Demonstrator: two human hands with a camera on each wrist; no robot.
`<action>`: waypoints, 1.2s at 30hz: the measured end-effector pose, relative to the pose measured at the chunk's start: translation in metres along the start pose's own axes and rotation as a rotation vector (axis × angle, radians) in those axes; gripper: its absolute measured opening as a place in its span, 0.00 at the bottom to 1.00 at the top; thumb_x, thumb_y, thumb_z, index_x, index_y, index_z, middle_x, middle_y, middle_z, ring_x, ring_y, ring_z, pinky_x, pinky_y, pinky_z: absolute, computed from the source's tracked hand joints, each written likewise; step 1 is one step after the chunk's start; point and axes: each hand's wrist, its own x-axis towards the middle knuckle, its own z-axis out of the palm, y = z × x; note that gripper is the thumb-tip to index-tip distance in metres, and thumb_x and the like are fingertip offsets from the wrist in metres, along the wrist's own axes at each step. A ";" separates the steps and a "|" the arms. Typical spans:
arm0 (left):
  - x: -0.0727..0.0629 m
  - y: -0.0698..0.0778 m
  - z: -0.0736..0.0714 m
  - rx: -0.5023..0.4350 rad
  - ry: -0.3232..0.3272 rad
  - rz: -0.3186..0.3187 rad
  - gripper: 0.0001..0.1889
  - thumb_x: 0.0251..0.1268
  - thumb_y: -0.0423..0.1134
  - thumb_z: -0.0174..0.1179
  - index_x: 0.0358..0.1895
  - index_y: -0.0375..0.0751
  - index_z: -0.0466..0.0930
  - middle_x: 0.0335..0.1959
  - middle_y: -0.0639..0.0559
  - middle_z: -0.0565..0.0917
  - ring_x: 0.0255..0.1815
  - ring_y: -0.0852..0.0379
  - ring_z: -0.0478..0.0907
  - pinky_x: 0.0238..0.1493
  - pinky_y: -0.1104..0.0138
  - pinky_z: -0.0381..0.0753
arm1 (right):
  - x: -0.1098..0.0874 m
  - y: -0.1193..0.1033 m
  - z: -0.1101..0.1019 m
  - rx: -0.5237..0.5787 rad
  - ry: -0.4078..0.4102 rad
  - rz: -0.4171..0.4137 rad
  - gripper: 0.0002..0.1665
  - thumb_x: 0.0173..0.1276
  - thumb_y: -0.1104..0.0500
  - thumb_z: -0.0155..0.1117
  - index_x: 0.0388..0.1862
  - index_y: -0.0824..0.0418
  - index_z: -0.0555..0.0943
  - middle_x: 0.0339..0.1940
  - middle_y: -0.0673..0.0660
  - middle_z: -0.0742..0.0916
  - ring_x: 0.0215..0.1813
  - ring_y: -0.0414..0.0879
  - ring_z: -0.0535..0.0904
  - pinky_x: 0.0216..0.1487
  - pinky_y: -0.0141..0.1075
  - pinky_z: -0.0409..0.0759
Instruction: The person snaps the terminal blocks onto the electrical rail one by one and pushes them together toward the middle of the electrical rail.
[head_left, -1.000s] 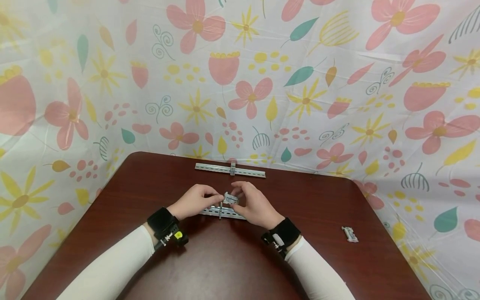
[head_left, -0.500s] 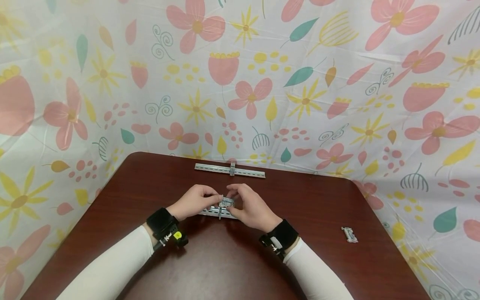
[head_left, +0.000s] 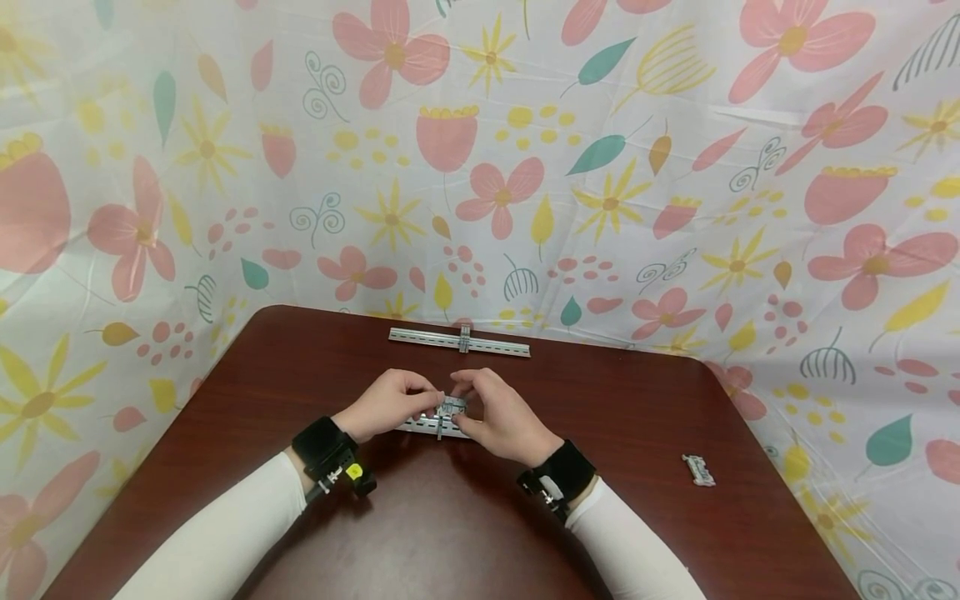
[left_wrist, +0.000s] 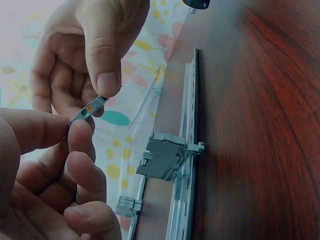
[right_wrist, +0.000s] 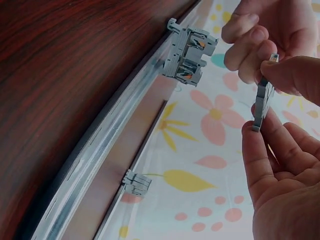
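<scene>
A thin grey DIN rail terminal block [head_left: 452, 407] is held between both hands above the nearer slotted metal rail [head_left: 417, 424]. My left hand [head_left: 390, 403] pinches one end of it between thumb and fingertip, clearly seen in the left wrist view. My right hand [head_left: 512, 418] grips the other end, thumb on one edge and fingertips on the opposite edge in the right wrist view. An orange spot shows on the held block [left_wrist: 88, 109]. Below the hands, another grey terminal block [right_wrist: 187, 55] stands mounted across the nearer rail, apart from the held one.
A second metal rail [head_left: 427, 337] lies near the table's back edge with grey blocks [head_left: 465, 337] mounted near its middle. One loose terminal block [head_left: 700, 469] lies at the right of the dark wooden table [head_left: 480, 533]. A flower-patterned curtain [head_left: 480, 167] hangs behind.
My right hand has moved slightly left, bringing the terminal block to the fingertips of my left hand, over the mounted block. The left hand has hardly moved.
</scene>
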 end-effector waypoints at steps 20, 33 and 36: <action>-0.001 0.006 0.000 -0.059 0.116 -0.030 0.14 0.80 0.44 0.69 0.34 0.42 0.94 0.28 0.51 0.88 0.31 0.54 0.78 0.34 0.67 0.73 | 0.004 0.005 0.007 -0.572 0.183 -0.286 0.26 0.64 0.50 0.89 0.47 0.60 0.81 0.46 0.55 0.82 0.47 0.50 0.77 0.48 0.42 0.80; -0.001 0.010 0.003 -0.052 0.112 -0.041 0.16 0.80 0.43 0.69 0.32 0.38 0.92 0.26 0.52 0.87 0.27 0.56 0.72 0.30 0.68 0.67 | 0.003 0.003 0.012 -0.763 0.205 -0.329 0.22 0.72 0.48 0.79 0.35 0.58 0.75 0.36 0.54 0.76 0.38 0.51 0.71 0.39 0.41 0.72; 0.000 0.009 0.003 -0.059 0.111 -0.046 0.16 0.79 0.43 0.70 0.30 0.41 0.92 0.26 0.50 0.87 0.28 0.56 0.73 0.30 0.68 0.68 | 0.003 0.004 0.013 -0.770 0.201 -0.336 0.21 0.72 0.49 0.78 0.36 0.59 0.75 0.36 0.54 0.77 0.38 0.51 0.72 0.39 0.41 0.73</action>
